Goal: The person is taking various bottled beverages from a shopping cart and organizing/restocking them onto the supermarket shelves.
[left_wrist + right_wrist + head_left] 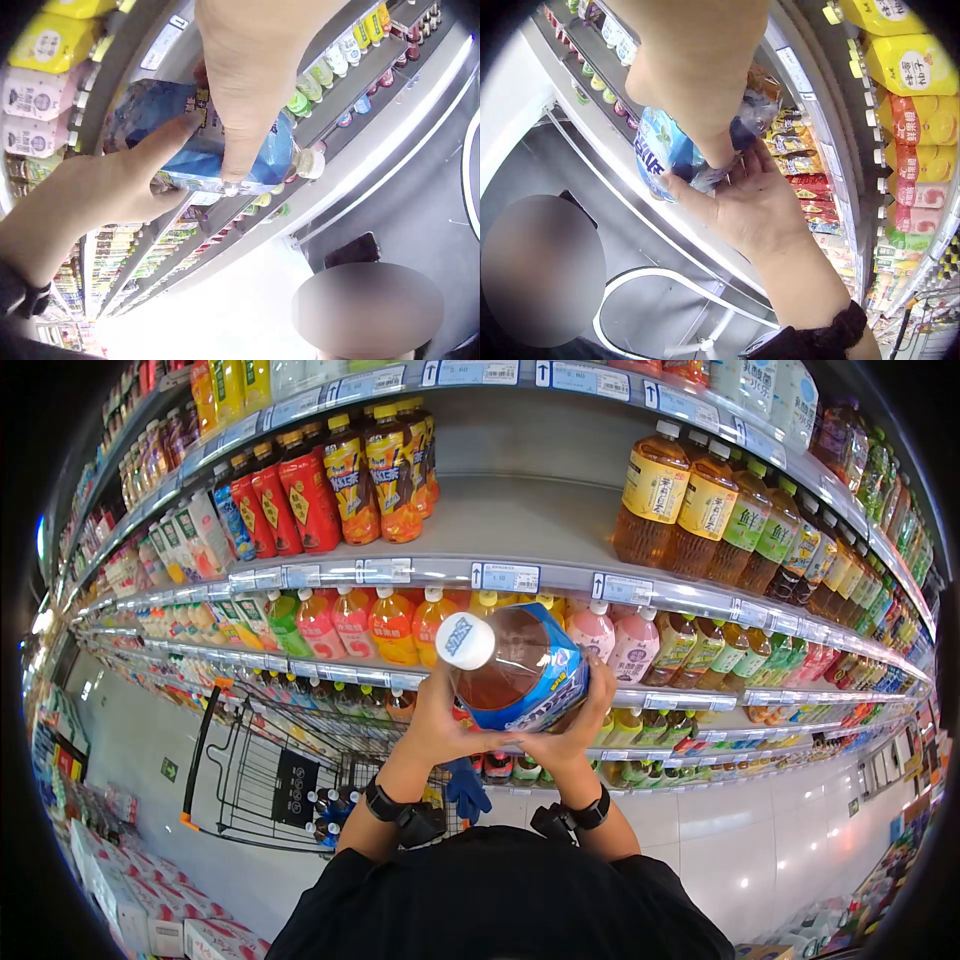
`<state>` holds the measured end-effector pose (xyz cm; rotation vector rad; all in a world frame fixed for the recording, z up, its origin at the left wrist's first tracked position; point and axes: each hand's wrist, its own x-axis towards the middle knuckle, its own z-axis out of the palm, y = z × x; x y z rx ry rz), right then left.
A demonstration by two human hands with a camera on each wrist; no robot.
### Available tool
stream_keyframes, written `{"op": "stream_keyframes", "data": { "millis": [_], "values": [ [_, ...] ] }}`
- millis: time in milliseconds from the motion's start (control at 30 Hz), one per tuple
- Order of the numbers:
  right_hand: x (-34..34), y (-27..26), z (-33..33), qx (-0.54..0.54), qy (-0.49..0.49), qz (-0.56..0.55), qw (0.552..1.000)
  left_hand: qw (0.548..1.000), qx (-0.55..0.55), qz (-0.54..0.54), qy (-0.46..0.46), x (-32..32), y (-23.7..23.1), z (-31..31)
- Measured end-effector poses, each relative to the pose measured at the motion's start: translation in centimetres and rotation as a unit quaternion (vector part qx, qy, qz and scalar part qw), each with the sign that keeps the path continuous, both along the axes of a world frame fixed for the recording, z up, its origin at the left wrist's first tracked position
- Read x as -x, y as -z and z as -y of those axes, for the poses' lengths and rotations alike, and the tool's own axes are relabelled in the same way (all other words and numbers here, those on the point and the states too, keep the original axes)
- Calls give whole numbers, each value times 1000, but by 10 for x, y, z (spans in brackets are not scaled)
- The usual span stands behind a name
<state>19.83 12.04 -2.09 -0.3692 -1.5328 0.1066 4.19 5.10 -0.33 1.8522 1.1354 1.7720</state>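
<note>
A: Where is the bottle (525,660)?

B: Held up off the floor (720,830), in front of the shelf (530,520). It leans, so its white cap (467,640) faces the head camera on the person's left, and its base points away to the right.

A: And the fingers?

B: Gripping it on both sides. The left hand (432,725) holds the cap end from the left; the right hand (575,725) has its fingers (604,685) curled round the blue label (567,672). Each wrist wears a black band.

A: What stands behind it?

B: Rows of drinks. Pink bottles (636,645) are on the tier below, just right of the bottle as the head camera sees it. On the tier above, tea bottles (655,490) stand to the right, while orange bottles (393,480) and red packs (310,500) are to the left. Price tags (505,577) run along the shelf edge.

A: Anything nearer the person?

B: A cart (296,785) on the left, with white-capped drinks (333,815) in it. Something blue (466,790) shows below the hands; it is probably a glove, though it is small and partly covered. White cartons (130,890) are stacked at the lower left.
</note>
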Motion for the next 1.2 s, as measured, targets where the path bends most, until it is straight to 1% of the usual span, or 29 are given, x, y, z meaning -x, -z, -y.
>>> {"op": "stream_keyframes", "data": {
  "millis": [100, 167, 200, 233, 300, 333, 400, 433, 533, 567, 667, 700, 767, 833, 867, 933, 1000, 1100, 1200],
  "values": [
    [-3, 4, 0, 43, -18, 18, 999, 996, -58, -36, -48, -3, -1, -3],
    [-5, 1, 0, 56, -39, 35, 997, 994, -39, -66, -79, -5, -5, 3],
    [-5, 1, -2, 105, -110, 19, 988, 992, -28, -80, -96, -4, -8, 6],
    [-5, 2, -3, 153, -180, 4, 972, 982, -58, -132, -124, -3, -12, 7],
    [-6, 3, -3, 242, -301, -31, 922, 949, -118, -234, -178, 1, -19, 7],
    [-7, 4, -3, 282, -352, -49, 891, 940, -146, -247, -184, 1, -23, 5],
    [-8, 4, -2, 355, -449, -83, 816, 919, -205, -272, -198, 0, -29, 1],
    [-8, 11, -3, 353, -466, -113, 804, 918, -192, -284, -202, -1, -31, 3],
    [-10, 30, -2, 381, -559, -159, 719, 913, -221, -289, -184, 1, -19, 2],
    [-7, 31, -1, 374, -575, -186, 703, 920, -210, -277, -180, 0, -13, 3],
    [-16, 19, 2, 368, -572, -103, 726, 912, -257, -258, -187, -1, -10, 1],
    [-12, 15, 5, 340, -560, -124, 745, 913, -261, -254, -183, 2, -4, -2],
    [-16, 5, 8, 323, -529, -94, 779, 919, -264, -232, -178, 3, -3, -5],
    [-20, -1, 9, 316, -515, -65, 794, 921, -255, -229, -187, 5, 4, -8],
    [-22, -5, 9, 311, -509, -50, 801, 932, -232, -215, -178, 5, 6, -7],
    [-23, -6, 10, 315, -498, -36, 807, 947, -196, -196, -163, 3, 9, -6],
    [-23, -12, 16, 330, -500, -52, 799, 956, -170, -184, -153, 2, 10, -5],
    [-24, -12, 18, 337, -486, -58, 804, 949, -181, -204, -157, 2, 8, -3],
    [-25, -11, 19, 332, -477, -61, 811, 954, -161, -207, -146, 2, 10, -3]
  ]
}}
